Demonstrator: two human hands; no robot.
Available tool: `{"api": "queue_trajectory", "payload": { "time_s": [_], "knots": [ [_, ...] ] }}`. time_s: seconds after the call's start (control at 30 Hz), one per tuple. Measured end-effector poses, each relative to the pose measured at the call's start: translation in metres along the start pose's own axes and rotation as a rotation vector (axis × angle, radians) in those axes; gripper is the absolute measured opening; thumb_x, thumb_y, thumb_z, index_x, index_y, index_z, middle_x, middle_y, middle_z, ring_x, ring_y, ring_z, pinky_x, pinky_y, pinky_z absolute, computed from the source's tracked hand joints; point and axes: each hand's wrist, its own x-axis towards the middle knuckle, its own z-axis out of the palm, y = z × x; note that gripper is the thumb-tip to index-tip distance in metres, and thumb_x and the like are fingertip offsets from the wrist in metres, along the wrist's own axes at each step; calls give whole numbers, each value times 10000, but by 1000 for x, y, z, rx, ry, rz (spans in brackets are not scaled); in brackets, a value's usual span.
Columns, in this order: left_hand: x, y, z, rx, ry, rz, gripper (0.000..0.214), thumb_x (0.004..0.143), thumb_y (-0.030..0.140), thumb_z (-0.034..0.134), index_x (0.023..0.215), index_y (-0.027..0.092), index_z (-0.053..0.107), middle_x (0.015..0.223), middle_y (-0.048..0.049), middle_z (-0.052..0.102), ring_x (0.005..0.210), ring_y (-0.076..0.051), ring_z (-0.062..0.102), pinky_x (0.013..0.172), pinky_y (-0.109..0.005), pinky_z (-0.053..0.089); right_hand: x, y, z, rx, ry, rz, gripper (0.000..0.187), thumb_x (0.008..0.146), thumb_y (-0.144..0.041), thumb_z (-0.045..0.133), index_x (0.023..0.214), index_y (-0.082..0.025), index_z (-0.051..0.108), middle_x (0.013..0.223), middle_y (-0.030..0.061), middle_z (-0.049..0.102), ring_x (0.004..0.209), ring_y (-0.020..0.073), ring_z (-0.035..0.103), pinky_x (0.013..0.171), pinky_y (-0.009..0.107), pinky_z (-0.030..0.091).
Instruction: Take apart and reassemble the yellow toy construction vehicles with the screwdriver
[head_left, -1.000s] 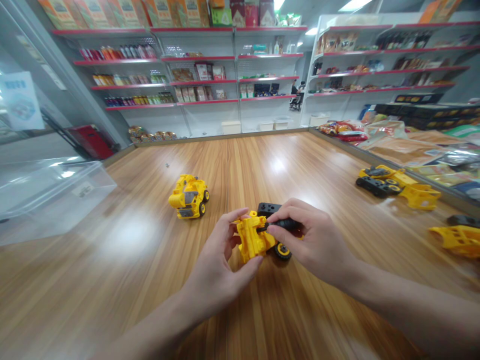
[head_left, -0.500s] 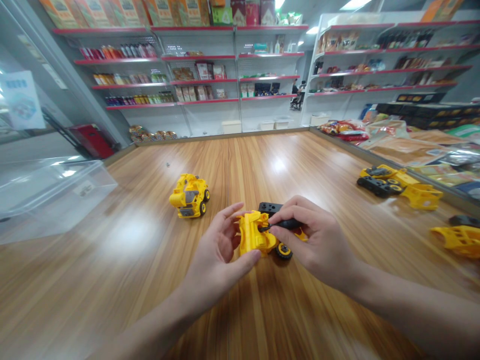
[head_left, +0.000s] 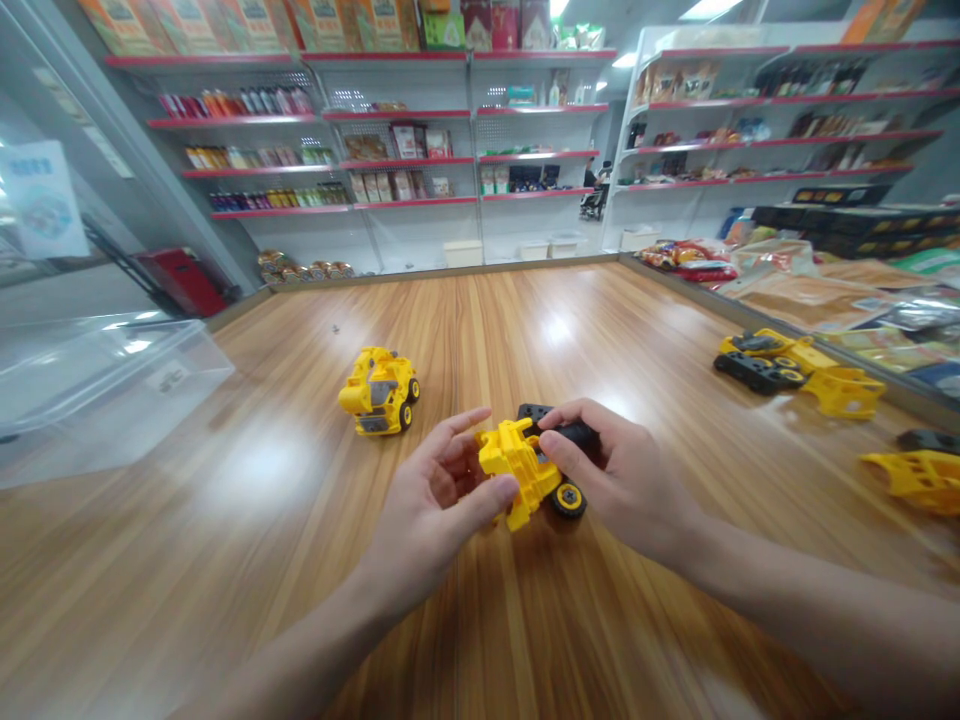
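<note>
Yellow toy body, mid-frame, is held by the left hand; the right hand grips a black tool at it. Work looks unfinished; the wheeled toy left of centre seems whole.

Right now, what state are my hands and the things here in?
Left hand: curled, thumb on the yellow assembly.
Yellow assembly: held.
Right hand: closed around the black tool.
Black tool: gripped, tip hidden.
Yellow wheeled toy: upright, untouched.
Toy parts at right: lying apart from both hands.
Clear box: lid unclear.
</note>
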Motion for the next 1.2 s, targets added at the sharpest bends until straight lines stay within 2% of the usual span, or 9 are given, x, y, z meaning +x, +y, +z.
{"api": "queue_trajectory", "payload": {
  "time_s": [0.13, 0.23, 0.37, 0.53, 0.7, 0.87, 0.97, 1.1, 1.2],
  "knots": [
    [0, -3, -5, 25, -59, -122, 272, 876, 370, 636, 1037, 152, 648, 804, -31, 648, 638, -98, 580, 529, -188, 454, 1, 1, 1, 46, -64, 16, 249, 981, -403, 463, 869, -193, 535, 724, -17, 571, 615, 104, 502, 526, 235, 387],
    [-1, -10, -4, -25, -200, -275, 415, 905, 507, 530, 877, 115, 665, 672, -29, 607, 473, -79, 515, 428, -189, 420, 0, -1, 0, 79, -93, 11, 266, 987, -389, 450, 817, -190, 500, 688, -27, 532, 593, 97, 470, 513, 232, 363],
    [-3, -13, 3, -153, -296, -430, 522, 907, 586, 451, 925, 103, 649, 658, -59, 638, 369, -75, 496, 347, -175, 396, -3, -4, 0, 126, -130, 9, 225, 973, -373, 481, 855, -185, 517, 697, -24, 529, 582, 98, 469, 504, 230, 371],
    [-5, -11, 7, -320, -273, -558, 509, 938, 554, 400, 985, 100, 626, 709, -94, 677, 372, -94, 536, 354, -195, 457, -3, -6, 1, 201, -133, 34, 281, 979, -360, 464, 1162, -171, 561, 798, 14, 581, 669, 132, 547, 578, 262, 464],
    [-4, -6, 7, -541, -243, -728, 593, 944, 598, 277, 958, 110, 614, 678, -116, 690, 402, -111, 573, 391, -205, 496, -5, -9, 1, 221, -123, -31, 338, 990, -334, 438, 1262, -159, 538, 863, 40, 601, 705, 139, 571, 602, 270, 493],
    [-5, 2, 8, -637, -174, -725, 572, 966, 533, 235, 932, 118, 628, 600, -92, 667, 352, -102, 525, 336, -191, 455, -12, -7, 0, 131, -153, -207, 313, 986, -244, 435, 1286, -201, 513, 1044, 67, 590, 912, 167, 585, 745, 297, 511],
    [-5, 3, 7, -638, -153, -722, 539, 968, 510, 261, 902, 123, 631, 563, -70, 640, 319, -91, 478, 304, -184, 414, -12, -7, -1, 106, -171, -248, 310, 976, -200, 431, 1278, -207, 497, 1136, 84, 584, 1007, 189, 576, 820, 330, 501],
    [-3, 1, 2, -646, -99, -717, 477, 968, 448, 339, 817, 102, 632, 562, -51, 611, 307, -54, 429, 289, -148, 354, -7, -8, -2, 4, -175, -284, 211, 961, -177, 439, 1138, -192, 553, 1014, 74, 610, 904, 185, 578, 769, 337, 478],
    [-1, 1, 1, -608, -43, -636, 380, 946, 379, 447, 761, 96, 621, 568, -34, 598, 317, -35, 406, 294, -134, 330, -2, -8, -3, -100, -197, -341, 145, 938, -141, 454, 970, -179, 590, 926, 58, 615, 840, 172, 565, 738, 323, 452]
  ]
}}
